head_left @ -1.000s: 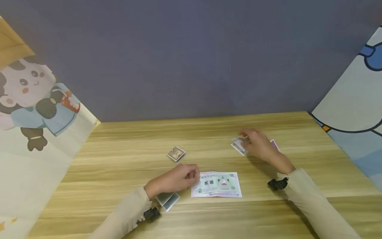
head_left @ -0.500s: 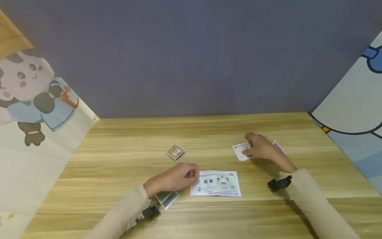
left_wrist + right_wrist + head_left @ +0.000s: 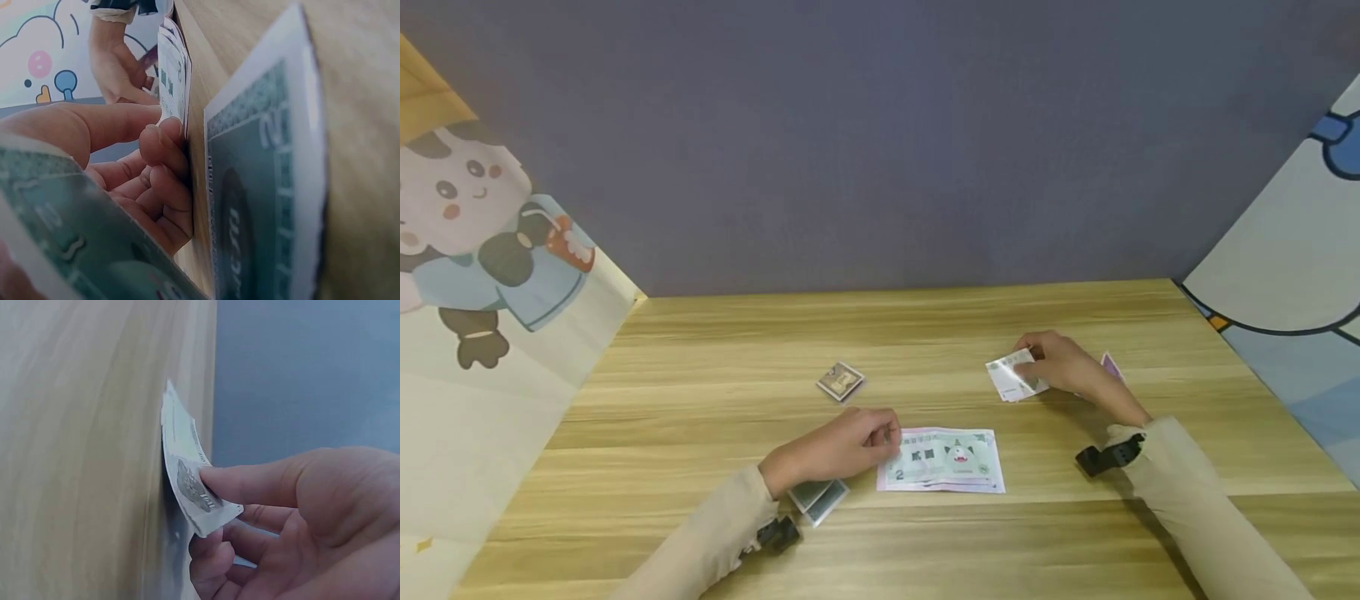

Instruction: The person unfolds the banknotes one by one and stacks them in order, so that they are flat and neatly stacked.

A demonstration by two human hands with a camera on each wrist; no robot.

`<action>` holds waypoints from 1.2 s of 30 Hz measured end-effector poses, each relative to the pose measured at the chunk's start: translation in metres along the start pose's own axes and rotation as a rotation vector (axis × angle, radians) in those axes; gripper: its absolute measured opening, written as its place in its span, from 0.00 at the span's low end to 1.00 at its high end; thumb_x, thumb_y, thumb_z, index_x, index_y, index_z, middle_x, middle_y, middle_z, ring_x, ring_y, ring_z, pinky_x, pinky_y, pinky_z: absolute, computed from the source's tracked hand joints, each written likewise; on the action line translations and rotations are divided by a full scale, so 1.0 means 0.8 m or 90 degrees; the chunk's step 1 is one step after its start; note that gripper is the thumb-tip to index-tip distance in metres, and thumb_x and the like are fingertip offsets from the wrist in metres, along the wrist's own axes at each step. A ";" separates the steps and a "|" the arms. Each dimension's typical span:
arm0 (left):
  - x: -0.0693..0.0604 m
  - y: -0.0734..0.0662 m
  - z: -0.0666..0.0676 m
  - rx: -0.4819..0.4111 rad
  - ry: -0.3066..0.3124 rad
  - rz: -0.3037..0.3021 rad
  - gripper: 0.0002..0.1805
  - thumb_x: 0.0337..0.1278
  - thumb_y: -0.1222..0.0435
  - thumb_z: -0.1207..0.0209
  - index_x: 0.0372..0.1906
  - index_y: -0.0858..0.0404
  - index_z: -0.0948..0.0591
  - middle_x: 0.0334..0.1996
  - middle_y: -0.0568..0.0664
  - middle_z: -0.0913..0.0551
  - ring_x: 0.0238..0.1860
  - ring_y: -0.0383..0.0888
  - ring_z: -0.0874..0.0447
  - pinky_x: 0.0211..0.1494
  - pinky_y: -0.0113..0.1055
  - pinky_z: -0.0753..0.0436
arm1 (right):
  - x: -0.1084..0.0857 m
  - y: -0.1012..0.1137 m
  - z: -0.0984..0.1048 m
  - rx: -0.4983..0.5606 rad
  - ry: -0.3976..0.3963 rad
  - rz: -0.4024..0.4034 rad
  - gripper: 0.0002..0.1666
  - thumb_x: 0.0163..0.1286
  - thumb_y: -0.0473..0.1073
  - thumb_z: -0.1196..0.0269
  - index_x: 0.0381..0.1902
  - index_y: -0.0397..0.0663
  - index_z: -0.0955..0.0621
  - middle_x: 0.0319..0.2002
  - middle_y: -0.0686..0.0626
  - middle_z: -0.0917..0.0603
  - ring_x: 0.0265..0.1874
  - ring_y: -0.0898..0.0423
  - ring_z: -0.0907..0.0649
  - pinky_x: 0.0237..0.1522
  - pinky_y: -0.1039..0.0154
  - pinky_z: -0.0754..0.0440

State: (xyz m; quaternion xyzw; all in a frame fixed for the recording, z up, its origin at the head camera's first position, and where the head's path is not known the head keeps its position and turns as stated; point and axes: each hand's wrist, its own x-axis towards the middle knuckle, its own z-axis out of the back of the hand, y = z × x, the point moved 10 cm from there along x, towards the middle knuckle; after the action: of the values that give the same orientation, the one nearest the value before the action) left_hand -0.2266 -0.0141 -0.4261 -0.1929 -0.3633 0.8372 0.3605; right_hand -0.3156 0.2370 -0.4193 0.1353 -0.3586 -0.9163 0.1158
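Observation:
A stack of pale green and pink play banknotes lies flat on the table, its top note marked 2. My left hand pinches the stack's left end between thumb and curled fingers. Two dark green banknotes lie partly beneath my left wrist; they loom large in the left wrist view. Farther back on the right, my right hand pinches a few whitish banknotes by one end. In the right wrist view, these whitish notes are tilted, with the thumb on top and fingers underneath.
A small brown banknote pile lies left of centre. Beyond the right hand, a purple banknote is partly hidden by the arm. A dark grey panel rises behind the wooden table, with cartoon-printed walls on both sides.
The whitish banknotes have turned, and more of their printed face shows towards the head camera. My right hand has shifted slightly right. My left hand has stayed at the stack.

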 end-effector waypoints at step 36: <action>-0.007 -0.022 0.045 -0.072 -0.068 0.012 0.12 0.73 0.58 0.45 0.52 0.60 0.21 0.30 0.55 0.17 0.26 0.51 0.18 0.26 0.34 0.20 | -0.042 0.144 -0.041 0.180 -0.067 0.193 0.09 0.70 0.39 0.35 0.46 0.43 0.18 0.30 0.49 0.13 0.26 0.55 0.18 0.28 0.64 0.20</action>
State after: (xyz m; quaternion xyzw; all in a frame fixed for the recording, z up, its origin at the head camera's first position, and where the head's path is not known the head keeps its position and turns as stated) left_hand -0.2356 -0.0267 -0.3890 -0.1718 -0.4268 0.8277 0.3212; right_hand -0.2601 0.1441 -0.3578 0.0469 -0.5051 -0.8349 0.2136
